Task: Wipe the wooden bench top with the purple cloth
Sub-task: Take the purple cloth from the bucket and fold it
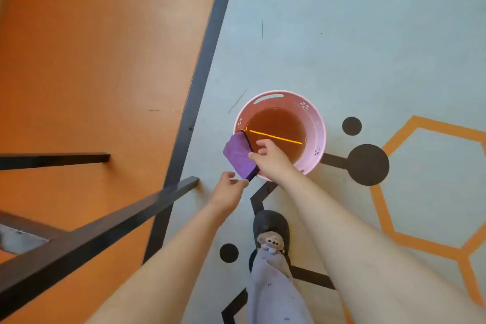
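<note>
Currently, the folded purple microfibre cloth with a dark edge binding (238, 155) hangs over the rim of the round pink plastic bucket (319, 134), at the bucket's 8 o'clock, held between both hands. The right hand (273, 160) reaches in from 5 o'clock and pinches the cloth's bound edge between thumb and fingers, directly above the bucket's interior. The left hand (228, 192) sits at the cloth's 6 o'clock and pinches its lower corner between thumb and fingertips. The cloth does not touch the orange-brown wooden bench top (105, 60), which lies at its 9 o'clock, beyond a black edge strip (202, 73).

The bucket's interior shows an orange-brown sheen crossed by a bright yellow line. The bucket stands on a pale blue-grey floor (342, 34) marked with black dots and lines and orange hexagon outlines. Two black square-section bars (105, 226) cross the view at 8 o'clock of the cloth. At 6 o'clock, a dark slipper with a plush animal face (271, 231) shows below a pale lilac trouser leg (273, 292).
</note>
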`<state>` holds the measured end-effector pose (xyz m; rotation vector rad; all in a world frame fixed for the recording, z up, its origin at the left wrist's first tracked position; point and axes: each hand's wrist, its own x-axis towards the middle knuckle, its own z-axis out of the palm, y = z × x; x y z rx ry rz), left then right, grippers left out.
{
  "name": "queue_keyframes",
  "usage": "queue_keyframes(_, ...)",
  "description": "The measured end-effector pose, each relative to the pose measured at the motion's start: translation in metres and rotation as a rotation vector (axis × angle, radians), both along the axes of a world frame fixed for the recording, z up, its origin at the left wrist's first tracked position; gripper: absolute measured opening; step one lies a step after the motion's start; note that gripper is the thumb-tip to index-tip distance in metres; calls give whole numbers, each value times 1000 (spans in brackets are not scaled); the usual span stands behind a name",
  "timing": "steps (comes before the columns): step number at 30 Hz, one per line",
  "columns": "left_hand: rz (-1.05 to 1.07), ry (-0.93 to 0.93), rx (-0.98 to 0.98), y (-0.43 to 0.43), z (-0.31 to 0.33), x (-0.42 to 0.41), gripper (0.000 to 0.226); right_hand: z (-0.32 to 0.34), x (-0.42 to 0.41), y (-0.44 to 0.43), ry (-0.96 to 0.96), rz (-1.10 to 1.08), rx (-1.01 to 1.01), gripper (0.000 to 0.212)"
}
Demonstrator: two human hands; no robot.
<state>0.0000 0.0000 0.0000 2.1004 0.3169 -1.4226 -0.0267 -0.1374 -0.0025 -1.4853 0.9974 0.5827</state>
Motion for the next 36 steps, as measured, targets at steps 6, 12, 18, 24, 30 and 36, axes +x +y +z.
queue_keyframes(6, 511, 164, -102, -4, -34, 11, 48, -36, 17, 3, 31, -244, 245, 54)
queue_keyframes(12, 772, 226, -250, -9, -36, 21, 45, -39, 14, 3, 14, -340, 326, 35)
queue_keyframes(18, 856, 151, -269, 1, -4, 18, 30, -6, -4, -11, -64, -301, 186, 18)
queue_keyframes(24, 653, -58, -311, 4, 69, 6, 21, 55, -27, -9, -138, -400, 154, 9)
queue_keyframes(30, 508, -241, -380, 20, 170, -16, 15, 151, -60, -1, -301, -497, 153, 10)
queue_keyframes(36, 408, -350, -426, 46, 269, -43, 17, 256, -90, 22, -371, -484, 93, 12)
